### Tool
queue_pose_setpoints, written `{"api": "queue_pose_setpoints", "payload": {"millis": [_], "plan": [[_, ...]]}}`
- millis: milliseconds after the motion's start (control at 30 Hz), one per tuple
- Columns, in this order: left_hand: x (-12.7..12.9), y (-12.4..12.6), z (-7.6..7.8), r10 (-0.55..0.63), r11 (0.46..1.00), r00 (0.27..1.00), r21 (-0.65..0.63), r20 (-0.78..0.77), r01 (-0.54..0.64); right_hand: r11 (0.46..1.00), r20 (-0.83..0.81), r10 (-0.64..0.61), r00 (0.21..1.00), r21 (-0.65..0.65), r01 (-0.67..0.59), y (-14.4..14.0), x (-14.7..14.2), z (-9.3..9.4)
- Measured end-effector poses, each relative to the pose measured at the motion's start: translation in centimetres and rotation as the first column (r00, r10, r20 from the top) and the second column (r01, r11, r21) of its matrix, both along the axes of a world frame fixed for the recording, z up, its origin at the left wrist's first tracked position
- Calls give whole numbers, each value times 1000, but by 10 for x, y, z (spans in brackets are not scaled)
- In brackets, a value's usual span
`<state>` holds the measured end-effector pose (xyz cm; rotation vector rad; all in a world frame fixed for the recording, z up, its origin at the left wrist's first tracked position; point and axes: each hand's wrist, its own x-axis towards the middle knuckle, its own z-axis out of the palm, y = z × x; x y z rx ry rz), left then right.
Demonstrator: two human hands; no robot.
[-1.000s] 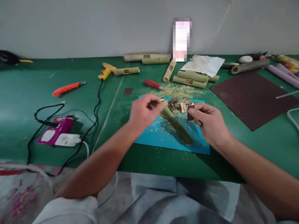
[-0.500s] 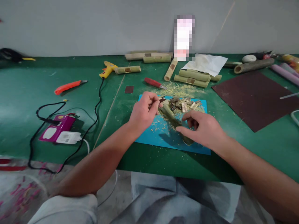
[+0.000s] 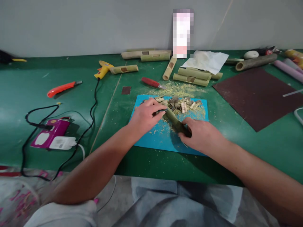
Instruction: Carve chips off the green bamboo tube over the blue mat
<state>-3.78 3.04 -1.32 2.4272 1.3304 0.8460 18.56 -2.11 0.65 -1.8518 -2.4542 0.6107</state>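
Two hands are now at the bamboo tube (image 3: 172,119) on the blue sheet (image 3: 156,138): the right hand (image 3: 200,132), loosely spread moments ago, grasps its near end, apparently steadying it; the left hand's (image 3: 147,115) grip, by the far end, I cannot tell.

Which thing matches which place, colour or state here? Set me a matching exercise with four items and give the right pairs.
Column one:
1. Right hand
2. Glue gun
3. Blue sheet
4. Large dark brown sheet

Column two:
A. Yellow
B. Lying beneath the wood chips
C. Gripping the nearer part of a bamboo tube
D. Lying flat on the right side of the green table

Pairs: 1-C, 2-A, 3-B, 4-D
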Motion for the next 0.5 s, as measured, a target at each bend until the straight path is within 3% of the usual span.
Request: {"api": "queue_pose_setpoints", "payload": {"millis": [200, 433, 500], "plan": [[0, 1, -8, -49, 996, 999, -69, 2, 49, 1000, 11, 9, 1000, -8, -9, 0, 0, 3], [-1, 9, -18, -27, 987, 999, 154, -43, 33, 1000, 19, 19, 1000, 3, -19, 0, -1, 0], [2, 8, -20, -89, 981, 995, 168, -54, 97, 1000, 26, 22, 999, 5, -22, 0, -1, 0]]}}
